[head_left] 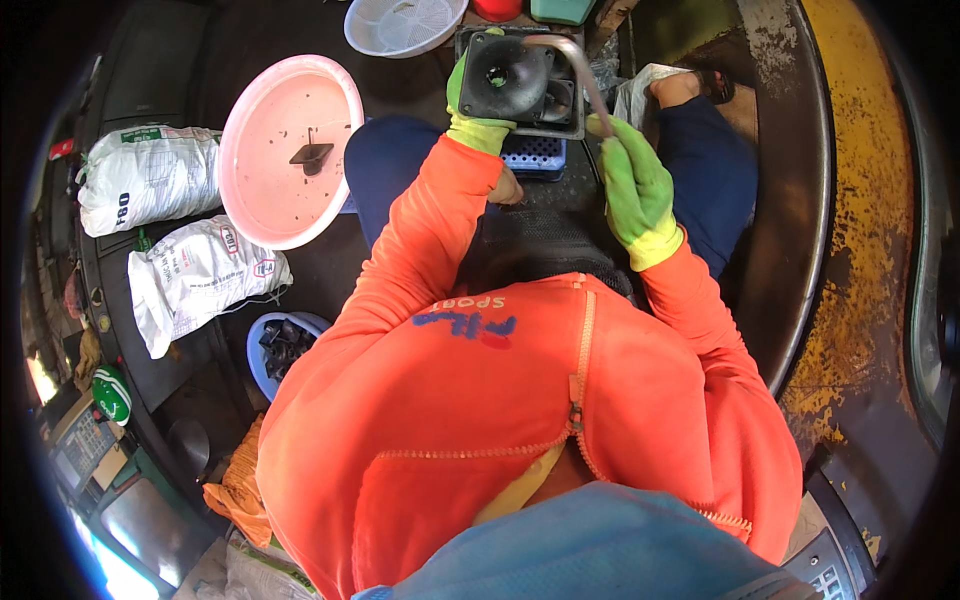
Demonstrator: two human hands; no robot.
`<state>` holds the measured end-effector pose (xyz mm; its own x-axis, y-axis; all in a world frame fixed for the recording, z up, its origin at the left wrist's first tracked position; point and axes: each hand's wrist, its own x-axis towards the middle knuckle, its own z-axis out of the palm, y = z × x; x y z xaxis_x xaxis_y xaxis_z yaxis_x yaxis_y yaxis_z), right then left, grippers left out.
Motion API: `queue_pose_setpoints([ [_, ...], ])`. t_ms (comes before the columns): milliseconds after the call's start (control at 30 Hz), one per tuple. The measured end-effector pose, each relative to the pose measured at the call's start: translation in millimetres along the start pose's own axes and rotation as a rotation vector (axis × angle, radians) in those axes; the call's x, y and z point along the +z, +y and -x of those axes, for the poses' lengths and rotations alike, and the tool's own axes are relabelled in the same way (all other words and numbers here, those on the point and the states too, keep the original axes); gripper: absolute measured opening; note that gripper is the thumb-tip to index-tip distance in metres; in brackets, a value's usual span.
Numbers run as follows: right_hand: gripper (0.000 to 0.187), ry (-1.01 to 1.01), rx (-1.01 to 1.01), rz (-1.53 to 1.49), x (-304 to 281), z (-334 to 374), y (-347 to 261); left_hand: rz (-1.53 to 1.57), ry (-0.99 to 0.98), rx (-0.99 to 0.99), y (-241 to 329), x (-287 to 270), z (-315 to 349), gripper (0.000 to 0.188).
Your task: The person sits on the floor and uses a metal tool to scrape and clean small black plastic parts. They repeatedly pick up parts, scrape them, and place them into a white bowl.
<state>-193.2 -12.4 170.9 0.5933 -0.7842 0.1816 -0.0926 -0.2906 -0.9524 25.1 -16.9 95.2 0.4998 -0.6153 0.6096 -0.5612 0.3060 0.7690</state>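
My left hand point(476, 128), in a green and yellow glove, grips a black plastic horn-shaped part point(503, 76) by its side. The part has a square flange, a round flared mouth and a smaller mouth beside it. Closed around a thin curved rod or blade point(592, 88) is my right hand point(637, 185), gloved alike. The rod arches up and left, blurred, and its far end meets the top of the horn part. Whether it is a knife cannot be made out. Below the part sits a blue perforated basket point(535, 155).
A pink basin point(262, 185) on the left holds a small black piece point(312, 155) and scraps. White sacks point(150, 180) lie beyond it; a blue bowl point(262, 375) holds black pieces. A white colander point(400, 28) stands at the far side. Rusty yellow metal point(850, 250) borders the right.
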Motion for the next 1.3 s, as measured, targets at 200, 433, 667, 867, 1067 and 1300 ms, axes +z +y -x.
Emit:
queue_pose_setpoints([
  [200,0.028,-0.246,0.239,0.147,8,-5,28,-0.081,-0.262,-0.021,8,11,9,0.033],
  [433,0.027,-0.117,0.185,0.171,-17,-4,6,0.006,-0.222,-0.051,9,5,4,0.019],
  [667,0.021,-0.064,-0.170,0.178,-10,0,-20,0.328,-0.215,-0.451,6,6,6,0.036],
  [867,0.022,-0.098,0.178,0.082,-7,5,2,-0.161,-0.282,-0.088,-7,-1,12,0.044],
  [1067,0.025,-0.267,0.369,0.008,-10,0,-2,0.228,-0.225,-0.294,-10,1,14,0.045],
  [1300,0.026,0.024,-0.040,-0.145,-9,9,1,0.185,-0.308,-0.311,4,1,12,0.027],
])
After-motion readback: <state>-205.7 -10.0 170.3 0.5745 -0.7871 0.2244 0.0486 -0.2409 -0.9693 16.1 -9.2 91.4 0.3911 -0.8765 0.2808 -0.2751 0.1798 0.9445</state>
